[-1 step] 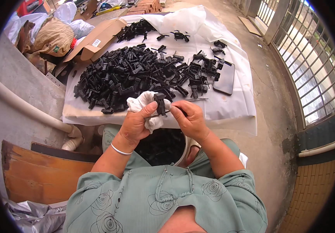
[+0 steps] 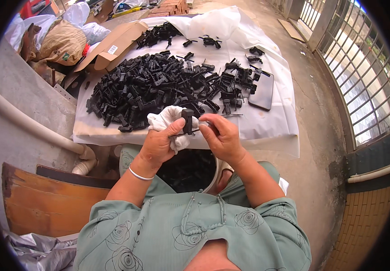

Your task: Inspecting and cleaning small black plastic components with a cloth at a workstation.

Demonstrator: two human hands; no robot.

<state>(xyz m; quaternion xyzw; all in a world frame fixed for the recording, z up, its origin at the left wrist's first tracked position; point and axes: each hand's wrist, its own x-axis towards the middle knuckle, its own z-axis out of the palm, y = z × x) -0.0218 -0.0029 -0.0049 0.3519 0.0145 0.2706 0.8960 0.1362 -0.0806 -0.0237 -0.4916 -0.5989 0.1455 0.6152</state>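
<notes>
My left hand (image 2: 157, 145) is closed round a small black plastic part (image 2: 187, 121), with the thumb pressed against its side. A crumpled white cloth (image 2: 164, 118) is bunched in the same hand, behind and below the part. A thin dark rod sticks out low on the part's right. Beside it, my right hand (image 2: 223, 137) has its fingers bent, with the index and thumb tips apart close to the part's right edge. Just beyond the hands, a big heap of similar black parts (image 2: 136, 88) covers the table's left and middle.
White sheeting (image 2: 274, 128) covers the table. A dark phone (image 2: 262, 92) lies on the right, beside loose parts. An opened cardboard box (image 2: 113, 47) stands at the far left. Below the hands, a round tub (image 2: 214, 180) holds dark pieces. A barred gate (image 2: 362, 67) runs along the right.
My right thumb and index have parted from their pinch, and the index has risen along the part's side. The black part has turned slightly in my left hand.
</notes>
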